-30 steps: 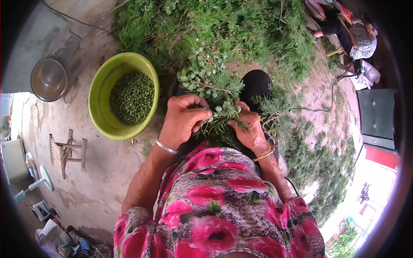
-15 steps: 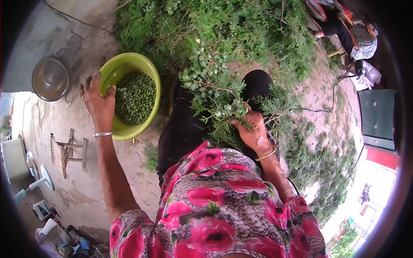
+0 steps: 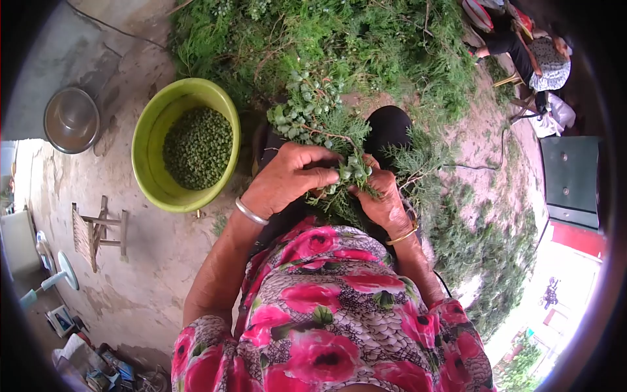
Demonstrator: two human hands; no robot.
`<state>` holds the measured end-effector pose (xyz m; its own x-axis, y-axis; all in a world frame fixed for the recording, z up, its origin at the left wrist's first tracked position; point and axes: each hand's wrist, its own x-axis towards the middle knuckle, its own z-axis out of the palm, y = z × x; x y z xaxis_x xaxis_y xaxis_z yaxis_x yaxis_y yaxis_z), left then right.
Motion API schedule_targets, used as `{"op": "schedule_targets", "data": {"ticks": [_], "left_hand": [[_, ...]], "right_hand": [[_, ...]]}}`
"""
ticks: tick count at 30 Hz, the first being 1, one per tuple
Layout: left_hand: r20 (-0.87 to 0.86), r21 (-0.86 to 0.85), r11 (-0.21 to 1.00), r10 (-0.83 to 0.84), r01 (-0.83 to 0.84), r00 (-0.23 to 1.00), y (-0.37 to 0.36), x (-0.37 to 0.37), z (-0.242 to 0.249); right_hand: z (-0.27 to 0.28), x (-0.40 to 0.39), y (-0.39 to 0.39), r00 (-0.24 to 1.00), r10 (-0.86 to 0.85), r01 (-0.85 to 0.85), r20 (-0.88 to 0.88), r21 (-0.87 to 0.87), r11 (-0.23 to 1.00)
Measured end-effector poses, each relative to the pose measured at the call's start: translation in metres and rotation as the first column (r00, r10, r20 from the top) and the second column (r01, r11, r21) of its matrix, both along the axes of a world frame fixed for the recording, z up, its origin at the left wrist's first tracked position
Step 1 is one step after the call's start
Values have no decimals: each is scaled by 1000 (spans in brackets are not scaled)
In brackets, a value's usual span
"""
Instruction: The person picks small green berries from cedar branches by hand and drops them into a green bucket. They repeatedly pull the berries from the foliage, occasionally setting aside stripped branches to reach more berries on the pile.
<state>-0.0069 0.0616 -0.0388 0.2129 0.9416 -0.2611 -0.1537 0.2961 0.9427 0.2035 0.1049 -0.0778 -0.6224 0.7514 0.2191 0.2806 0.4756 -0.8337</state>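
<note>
My right hand (image 3: 380, 199) is closed around the lower stem of a cypress branch (image 3: 346, 134) that lies over my lap. Bluish-green cones (image 3: 307, 98) cluster along that branch among feathery leaves. My left hand (image 3: 292, 178) reaches in from the other side, its thumb and fingers curled at the cones near my right hand; its fingertips are partly hidden by leaves. On the floor to the left stands a yellow-green bucket (image 3: 147, 140), partly filled with loose green cones (image 3: 198, 149).
A large heap of cypress branches (image 3: 313, 39) spreads ahead, with more greenery at right. A metal basin (image 3: 72, 121) and a small wooden stool (image 3: 101, 228) are at left. Another person (image 3: 548, 62) sits at the upper right, near a dark green cabinet (image 3: 572, 176).
My left hand has left the bucket's rim and moved right to the cones on the branch. My right hand keeps its hold on the stem.
</note>
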Motion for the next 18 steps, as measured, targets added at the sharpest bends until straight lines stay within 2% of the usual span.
{"op": "schedule_targets", "data": {"ticks": [1,2,4,5,6,8,9,11,12,13,15,16,18], "left_hand": [[-34,70,997,-26,29,999,0,-1,-3],[-36,70,997,-29,32,999,-1,-2,-3],[-161,56,998,7,3,987,-5,0,0],[-122,-10,997,80,-82,989,-8,3,3],[-122,-11,997,80,-82,989,-10,4,2],[-237,94,950,311,-297,920,-13,3,-1],[-307,123,928,374,-353,875,-16,-1,3],[-170,132,836,549,-533,818,-20,-10,4],[-96,134,775,631,-618,770,-21,-13,5],[-98,135,776,629,-616,771,-22,-12,12],[208,-5,750,648,-661,733,-29,-10,32],[206,-5,750,648,-661,733,-34,-8,35],[-25,46,907,420,-419,907,-39,-1,40]], "right_hand": [[-3,1,1,999,28,-29,-35,-15,999],[-4,2,2,996,55,-57,-70,-29,998],[-1,-1,1,996,38,-39,-77,-18,999],[2,-2,1,996,26,-27,-83,-8,1000],[4,-3,0,996,26,-27,-83,-9,1000],[6,-3,-3,999,-49,49,9,-33,998],[5,-2,-4,999,-49,50,7,-33,998],[-1,4,-4,994,-105,100,-24,-158,982],[-5,6,-4,994,-107,102,-26,-159,982],[-10,7,-2,996,-83,86,35,-91,992],[-13,8,0,993,-61,64,96,-26,998],[-14,7,0,996,-57,59,70,-33,998],[-10,4,0,998,-51,53,42,-38,998]]}}
